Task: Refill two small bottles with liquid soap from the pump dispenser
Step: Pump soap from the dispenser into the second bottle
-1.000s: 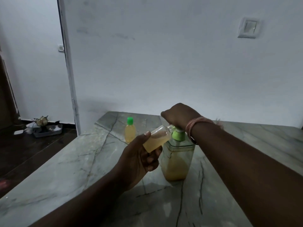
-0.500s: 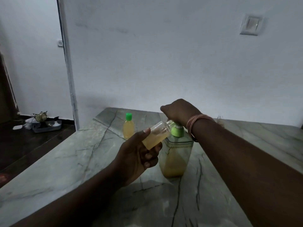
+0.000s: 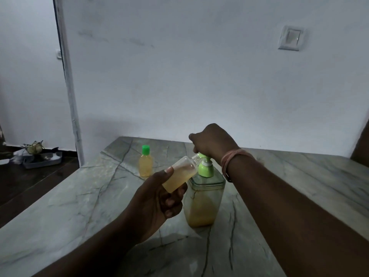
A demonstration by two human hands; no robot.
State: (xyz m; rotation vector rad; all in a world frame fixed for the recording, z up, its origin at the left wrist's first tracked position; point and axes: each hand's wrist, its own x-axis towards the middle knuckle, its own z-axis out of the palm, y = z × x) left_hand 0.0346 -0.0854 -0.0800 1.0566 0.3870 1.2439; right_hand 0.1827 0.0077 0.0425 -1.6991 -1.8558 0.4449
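My left hand (image 3: 157, 198) gripping tilted bottle (image 3: 179, 174) at pump (image 3: 204, 165), right hand (image 3: 212, 141) curled over pump head, capped bottle (image 3: 145, 163) behind on table (image 3: 60, 206), tray (image 3: 42, 159) on floor

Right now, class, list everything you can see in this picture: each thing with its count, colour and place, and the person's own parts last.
open small bottle: 1, clear with yellow soap, tilted in left hand, mouth at pump spout
capped small bottle: 1, yellow, green cap, upright behind
pump dispenser: 1, clear, green pump, part full
table: 1, grey-green marble
wall switch: 1, white, upper right
tray: 1, grey, on floor, left
left hand: grips open bottle
right hand: on pump head
wristband: pink, right wrist
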